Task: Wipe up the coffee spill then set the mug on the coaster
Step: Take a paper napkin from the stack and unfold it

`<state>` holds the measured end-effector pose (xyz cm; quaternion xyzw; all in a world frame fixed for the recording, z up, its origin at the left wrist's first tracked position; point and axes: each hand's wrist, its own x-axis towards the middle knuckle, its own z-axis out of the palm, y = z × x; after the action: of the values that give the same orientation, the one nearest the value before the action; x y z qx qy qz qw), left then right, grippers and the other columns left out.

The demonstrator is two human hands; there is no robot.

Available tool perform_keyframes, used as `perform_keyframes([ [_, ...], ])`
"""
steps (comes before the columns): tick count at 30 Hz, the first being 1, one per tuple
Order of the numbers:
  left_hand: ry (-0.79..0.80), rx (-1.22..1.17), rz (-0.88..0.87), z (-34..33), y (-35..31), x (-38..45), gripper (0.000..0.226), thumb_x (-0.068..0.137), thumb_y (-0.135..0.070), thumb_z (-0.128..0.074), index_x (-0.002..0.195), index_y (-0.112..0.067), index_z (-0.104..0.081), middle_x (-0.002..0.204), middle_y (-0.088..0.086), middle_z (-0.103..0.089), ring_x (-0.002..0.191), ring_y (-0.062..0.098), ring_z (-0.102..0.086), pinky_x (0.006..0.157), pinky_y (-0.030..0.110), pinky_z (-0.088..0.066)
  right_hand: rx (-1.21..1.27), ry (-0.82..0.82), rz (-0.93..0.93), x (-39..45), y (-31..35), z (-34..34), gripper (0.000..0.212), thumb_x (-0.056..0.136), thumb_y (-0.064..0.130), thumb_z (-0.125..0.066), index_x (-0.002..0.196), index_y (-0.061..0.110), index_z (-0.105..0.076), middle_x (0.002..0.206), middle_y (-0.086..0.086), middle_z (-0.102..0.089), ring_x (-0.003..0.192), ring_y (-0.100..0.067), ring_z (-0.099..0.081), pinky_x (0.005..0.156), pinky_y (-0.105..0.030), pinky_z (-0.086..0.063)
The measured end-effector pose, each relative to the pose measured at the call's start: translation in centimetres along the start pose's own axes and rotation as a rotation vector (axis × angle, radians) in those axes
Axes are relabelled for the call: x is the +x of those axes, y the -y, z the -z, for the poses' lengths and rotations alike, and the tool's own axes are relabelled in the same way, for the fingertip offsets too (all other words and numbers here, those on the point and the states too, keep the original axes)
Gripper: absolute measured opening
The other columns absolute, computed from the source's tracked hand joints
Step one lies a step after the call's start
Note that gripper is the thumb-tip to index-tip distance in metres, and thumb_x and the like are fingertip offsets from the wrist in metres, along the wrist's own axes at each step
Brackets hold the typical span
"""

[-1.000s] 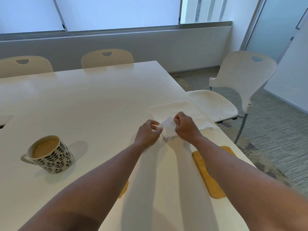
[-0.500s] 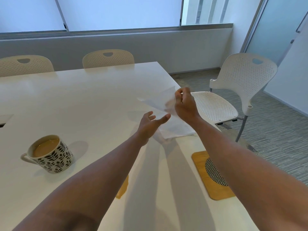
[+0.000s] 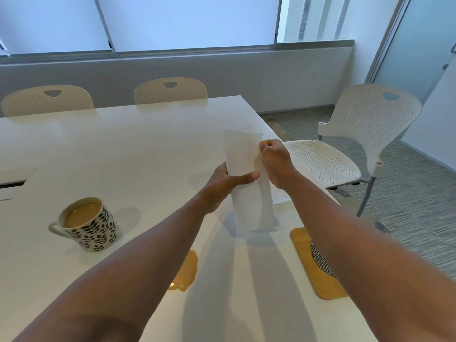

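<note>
A white paper towel (image 3: 243,169) hangs upright above the white table (image 3: 123,149). My right hand (image 3: 275,161) pinches its upper right edge, and my left hand (image 3: 225,181) grips its middle from the left. A tan coffee spill (image 3: 186,274) lies on the table below my left forearm, partly hidden by it. The leaf-patterned mug (image 3: 90,224), full of milky coffee, stands at the left. A wooden coaster (image 3: 312,262) with a woven centre lies at the right, partly under my right forearm.
More white paper (image 3: 280,197) lies on the table behind the hanging towel. A white perforated chair (image 3: 350,144) stands off the table's right edge, and two more chairs (image 3: 170,91) at the far side. A cable slot is at the left edge.
My right hand lifted the towel off the table and it now hangs vertically. My left hand, open half a second ago, has closed on the towel's middle.
</note>
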<state>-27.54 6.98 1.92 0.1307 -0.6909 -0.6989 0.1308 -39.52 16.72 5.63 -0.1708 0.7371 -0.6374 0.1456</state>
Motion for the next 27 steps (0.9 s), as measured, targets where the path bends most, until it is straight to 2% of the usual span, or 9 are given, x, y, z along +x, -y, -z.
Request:
perform_keyframes([
  [4,0.003,0.043,0.021,0.3,-0.1,-0.5,0.06,0.073,-0.029,-0.084,0.127,-0.015,-0.064,0.114,0.005,-0.074,0.107,0.025,-0.069,0.091,0.041,-0.058,0.036,-0.06,-0.017,-0.1,-0.8,-0.1,0.017,0.095,0.017,-0.043,0.106,0.011,-0.055,0.086,0.001,-0.056,0.078,-0.014,-0.054,0.068,-0.028,-0.05],
  [9,-0.067,0.095,0.065,0.9,0.1,-0.6,0.027,0.093,-0.014,-0.068,0.119,-0.007,-0.068,0.109,0.01,-0.074,0.101,0.028,-0.07,0.083,0.037,-0.058,0.06,-0.05,-0.039,-0.3,-1.0,0.3,0.02,0.096,0.019,-0.047,0.108,0.006,-0.057,0.096,-0.006,-0.061,0.088,-0.022,-0.061,0.08,-0.042,-0.058],
  [12,-0.104,0.09,0.081,1.2,0.1,-0.7,0.024,0.101,-0.017,-0.059,0.117,-0.003,-0.069,0.11,0.013,-0.074,0.099,0.029,-0.07,0.086,0.043,-0.059,0.126,0.016,-0.075,-0.8,-1.3,0.5,0.019,0.096,0.025,-0.054,0.104,0.008,-0.057,0.103,-0.009,-0.066,0.092,-0.023,-0.067,0.067,-0.034,-0.061],
  [16,-0.168,0.081,0.097,1.2,-0.2,-0.8,0.026,0.102,-0.021,-0.057,0.117,-0.003,-0.068,0.111,0.015,-0.072,0.101,0.032,-0.069,0.09,0.046,-0.058,0.129,0.173,-0.169,-1.8,-1.9,0.8,0.043,0.086,0.039,-0.069,0.113,0.008,-0.057,0.109,-0.009,-0.068,0.09,-0.02,-0.069,0.066,-0.032,-0.058],
  [18,-0.183,0.063,0.088,1.2,-0.4,-0.8,0.028,0.101,-0.022,-0.058,0.12,-0.003,-0.067,0.113,0.015,-0.072,0.102,0.033,-0.069,0.089,0.046,-0.059,0.116,0.259,-0.182,-2.3,-2.2,1.0,0.053,0.079,0.04,-0.077,0.117,0.01,-0.057,0.111,-0.008,-0.068,0.095,-0.021,-0.069,0.07,-0.033,-0.059],
  [22,-0.21,0.039,0.073,1.5,-0.6,-1.2,0.024,0.099,-0.025,-0.062,0.115,-0.008,-0.068,0.106,0.01,-0.074,0.093,0.028,-0.072,0.076,0.038,-0.062,0.132,0.358,-0.171,-3.0,-2.7,0.9,0.056,0.072,0.024,-0.084,0.119,0.011,-0.057,0.111,-0.006,-0.07,0.099,-0.023,-0.069,0.081,-0.041,-0.059],
  [27,-0.234,0.067,0.052,2.0,-0.9,-1.9,0.021,0.097,-0.028,-0.066,0.109,-0.011,-0.069,0.101,0.006,-0.075,0.085,0.022,-0.073,0.064,0.03,-0.06,0.128,0.396,-0.128,-3.3,-3.0,0.9,0.046,0.073,0.006,-0.081,0.115,0.009,-0.062,0.107,-0.008,-0.072,0.095,-0.024,-0.071,0.074,-0.038,-0.06],
])
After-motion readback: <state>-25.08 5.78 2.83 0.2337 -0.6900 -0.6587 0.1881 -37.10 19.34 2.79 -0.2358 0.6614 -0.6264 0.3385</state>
